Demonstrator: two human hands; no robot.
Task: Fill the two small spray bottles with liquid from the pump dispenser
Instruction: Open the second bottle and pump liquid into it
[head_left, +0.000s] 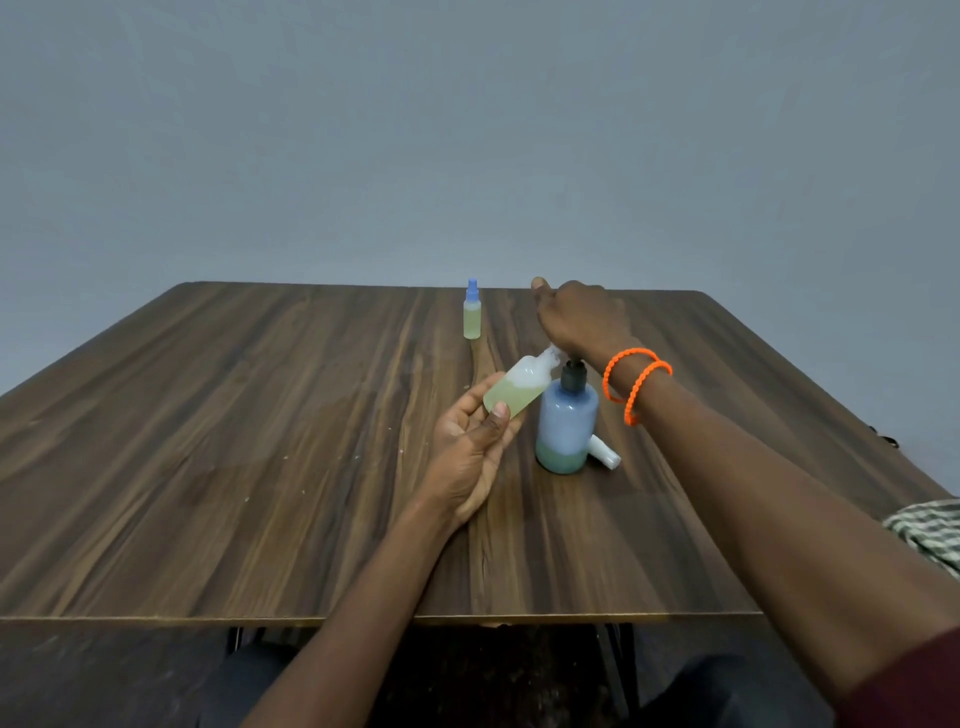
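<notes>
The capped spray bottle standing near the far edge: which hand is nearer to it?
Right. The right hand presses the pump dispenser just right of the capped spray bottle; the left hand is well nearer the camera, holding the tilted open bottle.

The left hand (475, 447) is palm-up, forearm extended forward. Its fingers and thumb (497, 415) curl around a small bottle (517, 387), tilted with its neck up and to the right of the hand. The right hand (579, 317) is palm-down, wrist bent (two orange bands (636, 384) sit at the wrist), resting on the pump top beneath it; finger positions underneath cannot be determined.
</notes>
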